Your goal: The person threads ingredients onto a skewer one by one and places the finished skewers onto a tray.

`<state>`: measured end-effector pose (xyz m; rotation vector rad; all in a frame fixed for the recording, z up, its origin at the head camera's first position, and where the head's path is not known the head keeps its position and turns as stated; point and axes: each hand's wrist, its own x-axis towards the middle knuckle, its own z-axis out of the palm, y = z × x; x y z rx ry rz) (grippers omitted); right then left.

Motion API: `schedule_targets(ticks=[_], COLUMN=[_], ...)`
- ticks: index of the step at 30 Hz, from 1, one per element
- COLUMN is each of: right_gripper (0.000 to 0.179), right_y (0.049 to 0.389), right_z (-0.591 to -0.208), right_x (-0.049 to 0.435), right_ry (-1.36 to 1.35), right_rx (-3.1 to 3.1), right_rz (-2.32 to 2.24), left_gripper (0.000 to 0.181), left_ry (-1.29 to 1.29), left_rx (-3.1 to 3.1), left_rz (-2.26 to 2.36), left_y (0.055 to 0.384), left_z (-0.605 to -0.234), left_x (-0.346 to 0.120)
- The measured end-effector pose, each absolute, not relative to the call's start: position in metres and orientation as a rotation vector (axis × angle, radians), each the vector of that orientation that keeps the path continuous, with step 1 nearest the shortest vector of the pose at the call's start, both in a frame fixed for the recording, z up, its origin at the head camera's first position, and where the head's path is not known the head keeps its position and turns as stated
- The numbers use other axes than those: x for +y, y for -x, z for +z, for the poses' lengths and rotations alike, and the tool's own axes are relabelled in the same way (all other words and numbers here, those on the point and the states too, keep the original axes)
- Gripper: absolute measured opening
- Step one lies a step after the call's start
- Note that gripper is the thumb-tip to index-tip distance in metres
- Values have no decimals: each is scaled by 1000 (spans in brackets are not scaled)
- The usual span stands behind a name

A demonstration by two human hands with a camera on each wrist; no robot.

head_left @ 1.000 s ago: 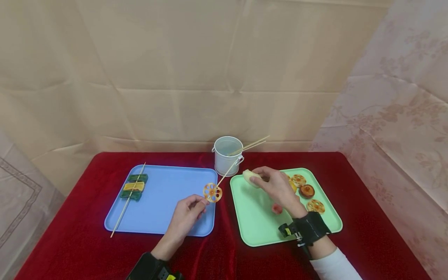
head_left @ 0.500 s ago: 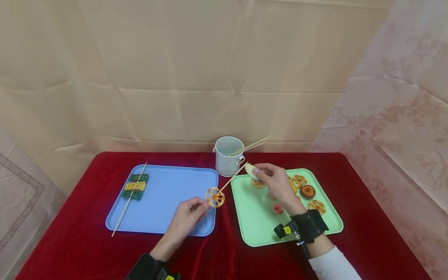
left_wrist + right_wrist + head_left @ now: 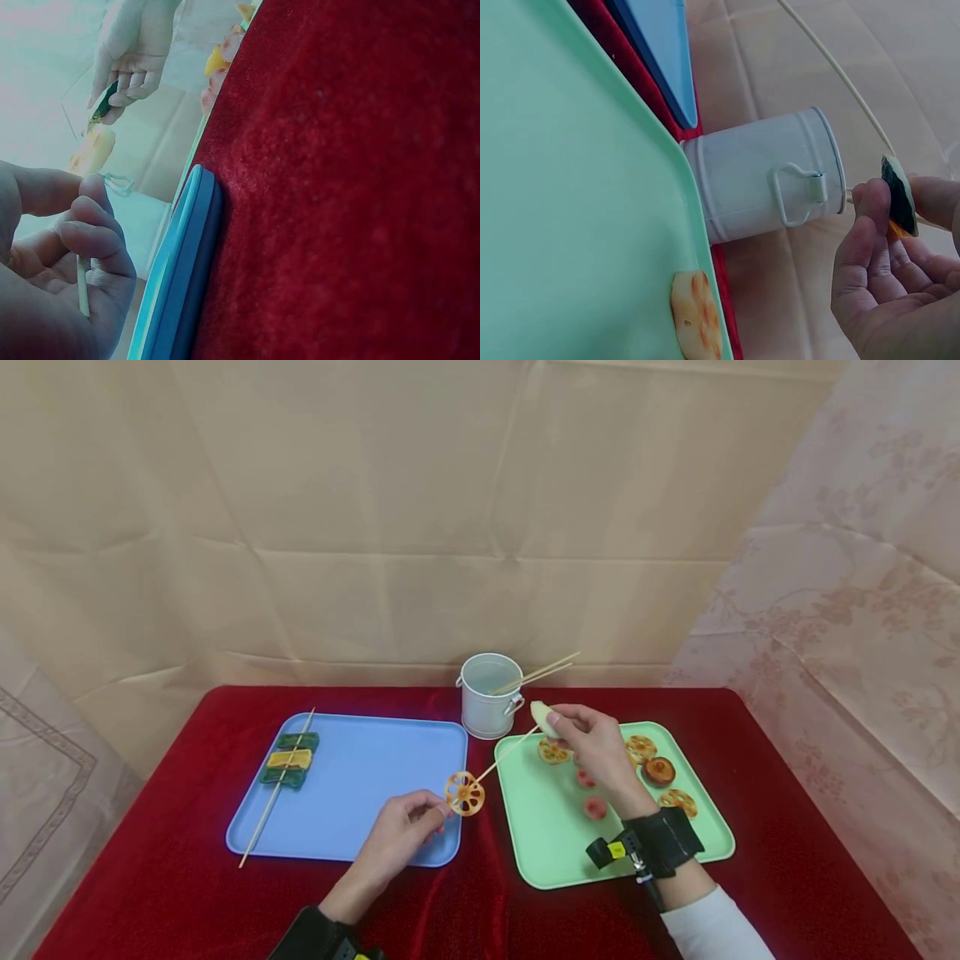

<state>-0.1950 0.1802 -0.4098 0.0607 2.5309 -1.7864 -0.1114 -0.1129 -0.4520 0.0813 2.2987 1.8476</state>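
My left hand (image 3: 402,832) pinches a bamboo skewer (image 3: 508,754) that carries one browned lotus root slice (image 3: 465,793) just past the fingertips. The skewer slants up to the right, its lower end showing inside the curled fingers in the left wrist view. Over the far left corner of the green tray (image 3: 532,864), my right hand (image 3: 600,756) pinches a half-moon vegetable slice (image 3: 541,717), pale on its face with dark green skin (image 3: 900,196). The skewer's tip meets the lower edge of this slice in the head view.
On the green tray lie lotus slices (image 3: 677,802), a mushroom cap (image 3: 658,771) and pink pieces (image 3: 596,807). A blue tray (image 3: 360,777) holds a loaded skewer (image 3: 288,760) with green and yellow pieces. Behind stands a white bucket (image 3: 486,714) with spare skewers (image 3: 551,670).
My left hand has shifted the skewer and lotus slice slightly right and down. The right hand has lifted and turned its slice, and the skewer's tip has come up to it.
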Motion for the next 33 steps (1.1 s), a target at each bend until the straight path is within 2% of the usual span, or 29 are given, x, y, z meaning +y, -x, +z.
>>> schedule_targets(ticks=[15,33], right_gripper=[52,49], right_y=[194,193], right_z=[-411,-412], right_x=[179,175], right_ry=[-106,-110], right_rx=[2466,2438], right_rz=[-1852,-1863], left_gripper=[17,16], left_ry=[-86,-71], left_rx=[2306,2315], left_rz=[1826,1837], left_y=[110,110], left_z=[-455,-457], left_x=[-113,-111])
